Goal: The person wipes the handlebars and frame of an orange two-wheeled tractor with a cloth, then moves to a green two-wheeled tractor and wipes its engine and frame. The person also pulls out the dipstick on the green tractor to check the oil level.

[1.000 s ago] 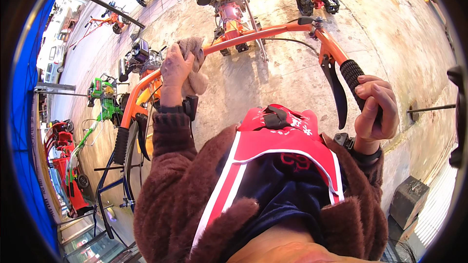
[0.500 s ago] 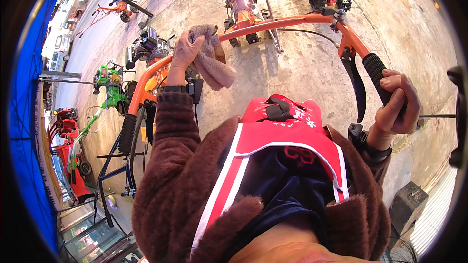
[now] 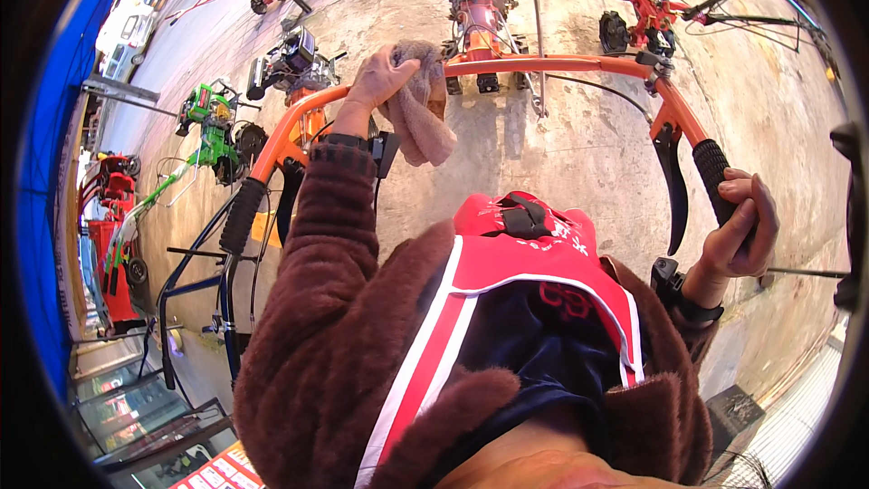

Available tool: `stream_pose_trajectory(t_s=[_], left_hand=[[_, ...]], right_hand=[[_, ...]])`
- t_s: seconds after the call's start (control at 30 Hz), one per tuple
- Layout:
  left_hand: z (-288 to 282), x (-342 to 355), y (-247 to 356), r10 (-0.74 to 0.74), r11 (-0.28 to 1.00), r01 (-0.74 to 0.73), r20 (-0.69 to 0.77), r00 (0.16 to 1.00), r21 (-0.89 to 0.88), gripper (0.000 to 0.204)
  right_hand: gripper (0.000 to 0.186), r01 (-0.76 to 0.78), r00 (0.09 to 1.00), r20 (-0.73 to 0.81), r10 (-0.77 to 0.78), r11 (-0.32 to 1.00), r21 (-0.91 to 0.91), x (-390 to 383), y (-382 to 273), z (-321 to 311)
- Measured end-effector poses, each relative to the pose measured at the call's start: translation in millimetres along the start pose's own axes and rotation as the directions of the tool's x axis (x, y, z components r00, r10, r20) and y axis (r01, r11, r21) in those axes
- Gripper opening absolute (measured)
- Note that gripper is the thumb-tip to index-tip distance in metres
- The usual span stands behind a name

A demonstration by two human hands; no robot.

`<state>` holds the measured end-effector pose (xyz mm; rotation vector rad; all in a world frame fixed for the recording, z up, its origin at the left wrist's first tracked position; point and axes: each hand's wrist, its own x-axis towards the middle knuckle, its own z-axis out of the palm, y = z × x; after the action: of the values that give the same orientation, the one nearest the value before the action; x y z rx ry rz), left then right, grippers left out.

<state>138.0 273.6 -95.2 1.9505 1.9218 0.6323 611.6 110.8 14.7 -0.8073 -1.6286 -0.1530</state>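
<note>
Head view, left hand outstretched, clasping cloth

This is probably a workshop or a sales yard for small engine machines: beyond the right bend of the orange handlebar stands a red machine, and left of the handlebar a green machine, both on concrete floor.

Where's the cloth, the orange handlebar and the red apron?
Cloth [image 3: 419, 107], head view: middle of its fabric.
Orange handlebar [image 3: 552, 63], head view: its top bar.
Red apron [image 3: 534, 264], head view: its bib.
</note>
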Motion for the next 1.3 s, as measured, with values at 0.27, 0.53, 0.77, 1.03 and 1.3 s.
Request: stream_pose_trajectory(t_s=[0.27,0.53,0.77,1.03,1.3], left_hand=[[1,3,7,-0.045,0.999,0.045,0.020,0.999,0.022,0.068],[4,2,4,-0.081,0.997,0.081,0.014,0.997,0.016,0.061],[-15,-34,30,-0.112,0.991,0.094,-0.190,0.975,-0.099,0.055],[-139,-149,66,-0.010,0.946,0.184,-0.542,0.840,0.268,0.049],[-202,-198,37,-0.378,0.790,0.483,-0.320,0.869,0.377,0.061]], right_hand=[[0.024,-0.019,0.999,-0.028,0.017,0.998,-0.065,6,5,1],[0.020,0.037,0.997,0.065,-0.035,0.999,-0.039,-2,3,-1],[0.023,-0.133,0.970,0.217,0.112,0.987,0.085,0,-8,-7],[0.044,-0.251,0.941,0.329,0.081,0.819,0.516,-3,15,-10],[0.084,-0.045,0.994,0.106,-0.008,0.871,0.490,-16,17,17]])
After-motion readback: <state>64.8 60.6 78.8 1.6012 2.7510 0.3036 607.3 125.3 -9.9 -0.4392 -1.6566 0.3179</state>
